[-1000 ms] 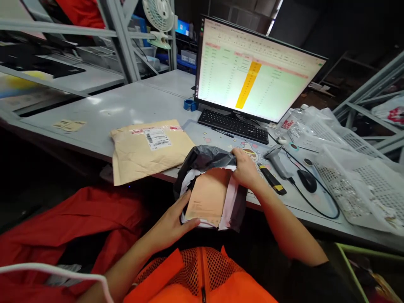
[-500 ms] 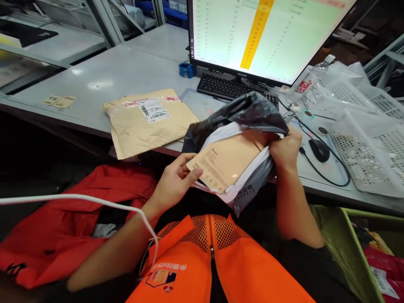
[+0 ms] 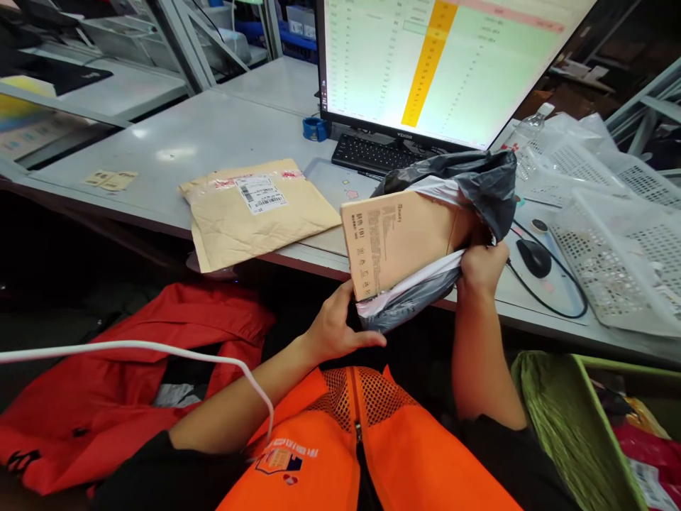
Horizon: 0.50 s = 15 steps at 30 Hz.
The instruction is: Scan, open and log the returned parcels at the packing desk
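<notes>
A flat tan box (image 3: pixel 404 234) with printed text and small symbols sticks out of a dark grey plastic mailing bag (image 3: pixel 489 177) with a white lining. My right hand (image 3: pixel 482 270) is closed on the bag's edge at its right side. Under the box's lower left corner is my left hand (image 3: pixel 340 326), its thumb stretched away and its fingertips partly hidden behind the box and bag. Left of the box, a padded tan envelope (image 3: pixel 255 213) with a barcode label lies on the desk, overhanging its front edge.
A monitor (image 3: pixel 394 71) and keyboard (image 3: pixel 367 152) stand behind the bag. To the right are a mouse (image 3: pixel 533 257), its cable, white perforated baskets (image 3: pixel 611 262) and a bottle (image 3: pixel 532 128). Below right is a green bin (image 3: pixel 611 426) with parcels. A white cable (image 3: pixel 159 345) crosses my left forearm.
The box now shows more of its printed face and is turned, its left end raised. My left thumb has come off the box, and that hand has moved right and down beneath its corner.
</notes>
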Motion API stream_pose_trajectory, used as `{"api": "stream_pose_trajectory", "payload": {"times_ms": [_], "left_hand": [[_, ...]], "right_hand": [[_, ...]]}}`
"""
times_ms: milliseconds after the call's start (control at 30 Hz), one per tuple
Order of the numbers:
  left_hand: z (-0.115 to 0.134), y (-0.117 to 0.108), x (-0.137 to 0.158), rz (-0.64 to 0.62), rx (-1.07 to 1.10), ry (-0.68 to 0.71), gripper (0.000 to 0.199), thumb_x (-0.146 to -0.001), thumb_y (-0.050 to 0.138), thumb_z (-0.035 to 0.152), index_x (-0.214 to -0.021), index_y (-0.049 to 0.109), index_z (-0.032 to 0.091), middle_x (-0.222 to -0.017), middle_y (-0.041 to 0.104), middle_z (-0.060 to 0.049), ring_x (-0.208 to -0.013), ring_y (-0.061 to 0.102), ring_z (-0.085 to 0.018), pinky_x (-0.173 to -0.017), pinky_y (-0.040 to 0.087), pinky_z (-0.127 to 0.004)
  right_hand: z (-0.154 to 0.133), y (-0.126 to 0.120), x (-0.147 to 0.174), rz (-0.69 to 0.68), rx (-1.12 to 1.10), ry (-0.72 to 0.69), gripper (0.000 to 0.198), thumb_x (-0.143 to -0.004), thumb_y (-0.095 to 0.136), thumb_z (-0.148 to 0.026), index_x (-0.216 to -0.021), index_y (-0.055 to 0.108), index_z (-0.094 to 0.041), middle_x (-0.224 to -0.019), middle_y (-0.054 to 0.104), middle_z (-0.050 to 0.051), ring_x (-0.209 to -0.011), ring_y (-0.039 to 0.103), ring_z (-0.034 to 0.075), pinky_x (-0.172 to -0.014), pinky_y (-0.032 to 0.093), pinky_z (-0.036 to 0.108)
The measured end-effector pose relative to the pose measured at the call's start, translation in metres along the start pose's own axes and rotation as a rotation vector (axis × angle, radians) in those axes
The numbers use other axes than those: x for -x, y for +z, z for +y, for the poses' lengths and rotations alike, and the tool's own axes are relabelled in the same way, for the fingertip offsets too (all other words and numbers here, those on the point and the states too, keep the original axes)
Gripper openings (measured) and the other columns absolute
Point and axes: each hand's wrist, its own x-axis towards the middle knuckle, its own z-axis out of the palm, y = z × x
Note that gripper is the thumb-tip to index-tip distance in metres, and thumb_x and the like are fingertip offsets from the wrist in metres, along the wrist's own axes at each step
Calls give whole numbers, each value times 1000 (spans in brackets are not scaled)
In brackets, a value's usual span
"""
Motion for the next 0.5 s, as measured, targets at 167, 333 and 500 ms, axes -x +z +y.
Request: {"api": "stream_pose_trajectory", "payload": {"times_ms": [167,333,500], "left_hand": [[9,-22,-8,1,-231,190,75,-85,83,63,-137,52,17,-125,70,-18,-116,72,-32,-101,59,-44],[20,-40,-25,190,-348,287,17,-98,71,30,-103,60,19,-97,72,-8,-88,69,-20,-80,57,-30],[34,-38,-35,283,-245,104,33,-99,70,37,-78,51,21,-76,62,-1,-68,56,-14,-64,47,-26]], "right_hand": [[4,0,8,-16,-109,218,58,-71,75,-65,-98,72,-14,-101,74,10,-104,69,27,-103,54,46],[-4,-1,28,-224,-329,461,61,-66,84,-57,-110,72,-16,-113,76,11,-107,72,28,-98,59,45],[-7,-8,40,-286,-406,430,66,-60,94,-45,-116,72,-17,-118,77,10,-110,73,27,-106,58,46]]}}
